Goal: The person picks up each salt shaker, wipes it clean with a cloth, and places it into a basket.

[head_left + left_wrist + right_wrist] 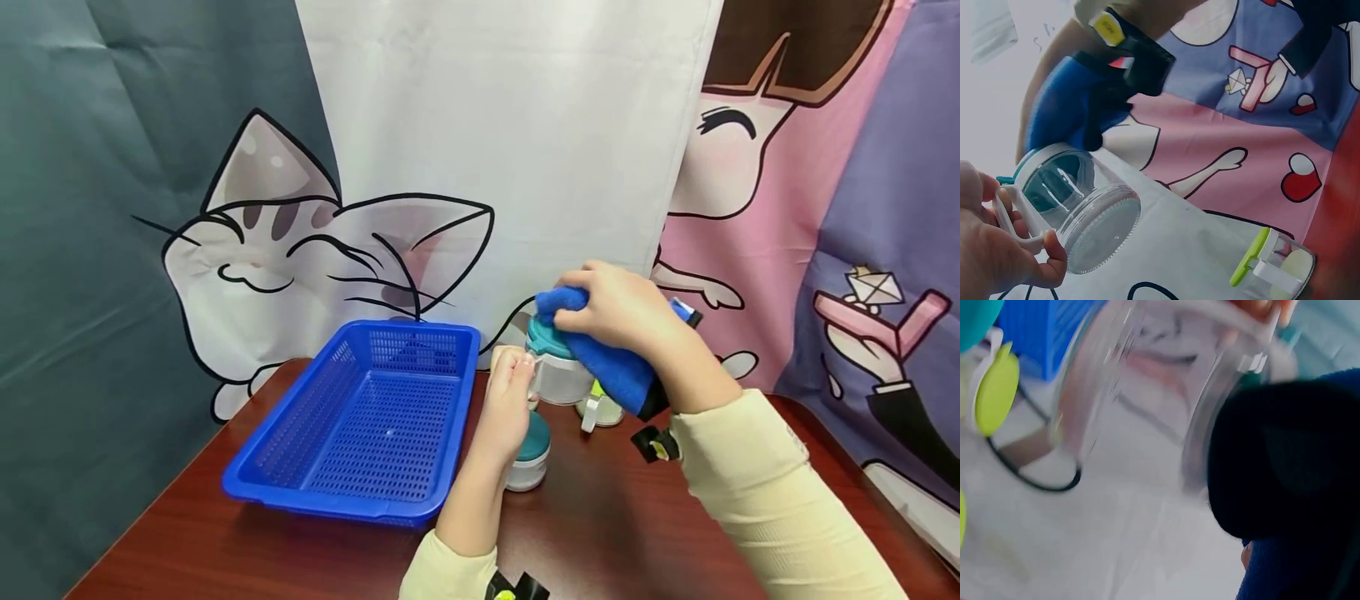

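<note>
The left hand had its fingers curled round the handle of a clear jar; the jar lay just to their right, its lid-to-base axis tilted; the right hand gripped a blue cloth against the teal lid; a blue basket sat left of both hands.

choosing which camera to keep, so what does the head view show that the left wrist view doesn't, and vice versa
Only the head view shows the blue basket, the standing teal-lidded jar and the right grip plainly.

Only the left wrist view shows the underside of the held jar.

Both show the left grip on that jar's handle, the blue cloth at its lid end, and a green-lidded jar.
</note>
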A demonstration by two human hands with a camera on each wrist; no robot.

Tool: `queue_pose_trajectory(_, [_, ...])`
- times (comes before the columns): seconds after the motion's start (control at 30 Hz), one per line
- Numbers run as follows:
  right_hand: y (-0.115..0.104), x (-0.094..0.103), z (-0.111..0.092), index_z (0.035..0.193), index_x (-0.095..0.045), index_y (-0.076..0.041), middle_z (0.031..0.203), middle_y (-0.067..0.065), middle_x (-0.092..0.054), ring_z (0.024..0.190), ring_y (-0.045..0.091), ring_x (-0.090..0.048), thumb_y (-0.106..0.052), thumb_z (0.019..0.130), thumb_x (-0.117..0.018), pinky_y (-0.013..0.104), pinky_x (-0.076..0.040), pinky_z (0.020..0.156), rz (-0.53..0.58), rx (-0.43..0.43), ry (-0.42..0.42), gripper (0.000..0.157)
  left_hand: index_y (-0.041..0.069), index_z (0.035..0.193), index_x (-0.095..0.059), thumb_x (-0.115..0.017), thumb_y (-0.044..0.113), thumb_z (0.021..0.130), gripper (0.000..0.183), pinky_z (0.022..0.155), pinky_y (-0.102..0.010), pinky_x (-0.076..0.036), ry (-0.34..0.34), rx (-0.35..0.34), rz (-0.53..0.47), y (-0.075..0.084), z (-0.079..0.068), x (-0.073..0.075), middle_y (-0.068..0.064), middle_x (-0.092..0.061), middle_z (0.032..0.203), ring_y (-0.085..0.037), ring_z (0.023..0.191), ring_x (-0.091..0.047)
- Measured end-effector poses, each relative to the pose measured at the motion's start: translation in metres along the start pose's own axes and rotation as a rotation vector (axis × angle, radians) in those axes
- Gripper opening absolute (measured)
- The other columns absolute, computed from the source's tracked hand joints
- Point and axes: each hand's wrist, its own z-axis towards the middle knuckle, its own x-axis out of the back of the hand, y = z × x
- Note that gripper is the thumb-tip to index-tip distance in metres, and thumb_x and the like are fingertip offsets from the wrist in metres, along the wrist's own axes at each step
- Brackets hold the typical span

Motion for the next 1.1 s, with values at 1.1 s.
queue_pose_trajectory(1.1, [-0.005,-0.011,0.02,0.114,-0.062,-0.019,0.106,0.008,-0.056,0.081,0.028,-0.054,-0.037,0.08,-0.059,0.043,-0.043,0.068,-0.048,-0.029,-0.067,0.039,-0.005,0.081,-0.042,-0.037,0.004,0.098,0.019,0.062,-0.024,-0.032,0.111,-0.015,-0.035,-0.01,0.006,0.005,-0.001,-0.036,0.089,-0.014,0.077,-0.037])
